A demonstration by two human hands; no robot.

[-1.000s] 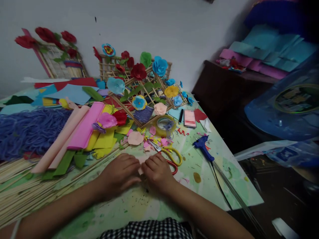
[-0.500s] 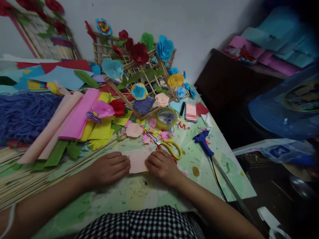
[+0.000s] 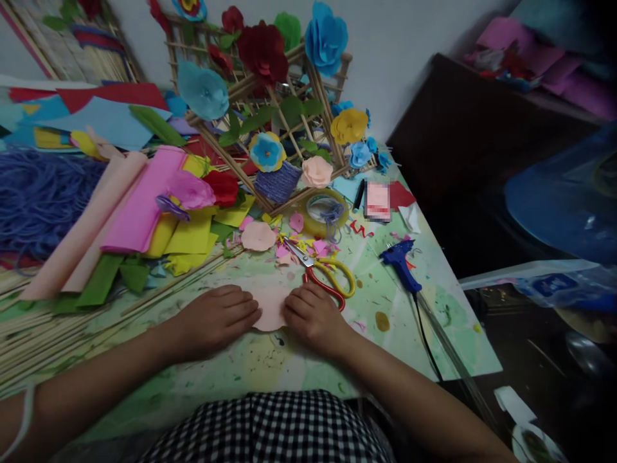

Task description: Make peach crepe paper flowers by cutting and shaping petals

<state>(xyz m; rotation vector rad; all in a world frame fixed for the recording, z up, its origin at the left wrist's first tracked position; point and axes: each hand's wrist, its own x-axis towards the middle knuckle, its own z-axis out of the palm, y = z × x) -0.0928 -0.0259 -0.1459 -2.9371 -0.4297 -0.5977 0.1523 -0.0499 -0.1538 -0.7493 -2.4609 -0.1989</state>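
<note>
Well left of the scissors (image 3: 307,262), I see blue-violet yarn (image 3: 45,199) heaped beside pale pink paper rolls (image 3: 91,225). Nearer the scissors on that side, thin wooden sticks (image 3: 45,344) spread toward the left forearm; I judge that a sweep of that arm could roll them.

Below and left of the scissors rests the left hand (image 3: 216,321), its fingers straight and together over one edge of a pale pink scalloped paper (image 3: 270,307). This paper lies just below the scissors, between both hands. It looks thin, so uneven pulling could crease or tear its edge. Above and left of the scissors lies a similar pink cutout (image 3: 258,236) near paper scraps; a careless reach could mix or crumple them.

Directly below the scissors, the right hand (image 3: 315,318) curls its fingers over the paper's other edge. With both thumbs hidden, I cannot tell whether either hand pinches or merely presses. These knuckles sit so close to the red handle that a small lift might nudge it.

Right of the scissors lies a blue glue gun (image 3: 403,270). I cannot tell whether it is hot; swinging the right forearm outward could snag its cord.
</note>
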